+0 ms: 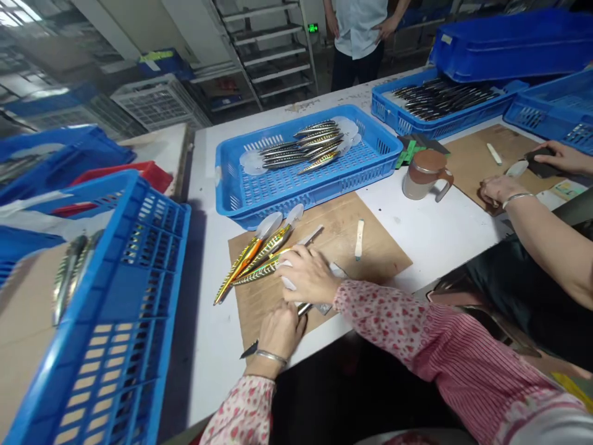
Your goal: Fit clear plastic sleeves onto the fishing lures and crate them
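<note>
So the biggest thing here is a long white table (210,346), and past the far side of the brown cardboard sheet (328,222), well back, a person in a light shirt (364,28) stands hands on hips. Left of the sheet there's a tall blue plastic crate (109,266) with slotted walls, and right behind the sheet sits a shallow blue plastic tray (319,190) with a pile of dark-and-gold striped fish-shaped pieces (301,148) in it. Over the sheet's near part, the left hand (280,327) has its fingers curled shut around a slim dark-and-silver piece (302,309), mostly hidden. The right hand (308,275) is bent over the sheet's middle by some whitish clear bits; honestly can't tell whether it's clamped on anything. Off the sheet's right back corner there's a grey mug with a brown lid and handle (424,176). Shiny yellow, orange and green striped fish-shaped pieces (248,262) lie across the sheet's left edge, and a small cream stick (359,240) lies on its right half.
</note>
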`<state>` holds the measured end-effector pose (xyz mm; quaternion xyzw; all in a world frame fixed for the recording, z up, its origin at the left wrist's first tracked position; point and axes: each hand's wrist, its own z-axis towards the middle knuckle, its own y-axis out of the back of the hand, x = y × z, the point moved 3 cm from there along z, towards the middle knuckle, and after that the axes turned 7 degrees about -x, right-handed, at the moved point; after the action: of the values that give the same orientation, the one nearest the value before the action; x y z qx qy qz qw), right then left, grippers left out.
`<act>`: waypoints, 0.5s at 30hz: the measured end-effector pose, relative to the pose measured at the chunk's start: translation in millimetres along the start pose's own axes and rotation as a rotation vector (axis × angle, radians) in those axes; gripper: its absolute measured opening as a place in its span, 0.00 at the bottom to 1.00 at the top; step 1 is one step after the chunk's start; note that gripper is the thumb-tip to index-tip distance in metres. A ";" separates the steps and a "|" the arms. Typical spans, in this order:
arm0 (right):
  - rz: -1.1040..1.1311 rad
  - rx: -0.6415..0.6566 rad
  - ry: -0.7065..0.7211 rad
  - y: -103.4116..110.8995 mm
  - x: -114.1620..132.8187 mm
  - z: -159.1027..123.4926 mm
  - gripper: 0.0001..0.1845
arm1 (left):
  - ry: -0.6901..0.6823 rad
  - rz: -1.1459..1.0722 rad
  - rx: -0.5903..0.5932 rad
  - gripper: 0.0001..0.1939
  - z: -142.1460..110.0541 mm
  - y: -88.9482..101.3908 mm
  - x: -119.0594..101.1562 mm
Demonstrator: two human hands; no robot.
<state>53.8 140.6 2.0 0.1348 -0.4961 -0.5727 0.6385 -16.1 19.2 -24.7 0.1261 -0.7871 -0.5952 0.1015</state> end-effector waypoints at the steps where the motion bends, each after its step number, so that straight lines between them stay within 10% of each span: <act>1: 0.021 -0.035 -0.048 -2.0 1.8 2.4 0.15 | 0.003 0.010 0.003 0.12 -0.3 0.2 -0.4; 7: 0.033 -0.393 -0.514 36.6 -62.3 -16.7 0.16 | -0.034 -0.070 -0.118 0.15 -7.9 0.2 2.3; 15: -0.205 -0.447 -0.577 86.4 -131.4 -83.8 0.17 | -0.210 -0.178 -0.337 0.11 -16.7 35.9 22.6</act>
<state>190.9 247.7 -36.6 -0.1258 -0.5024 -0.7421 0.4255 -35.1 6.2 14.6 0.1136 -0.6686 -0.7348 -0.0143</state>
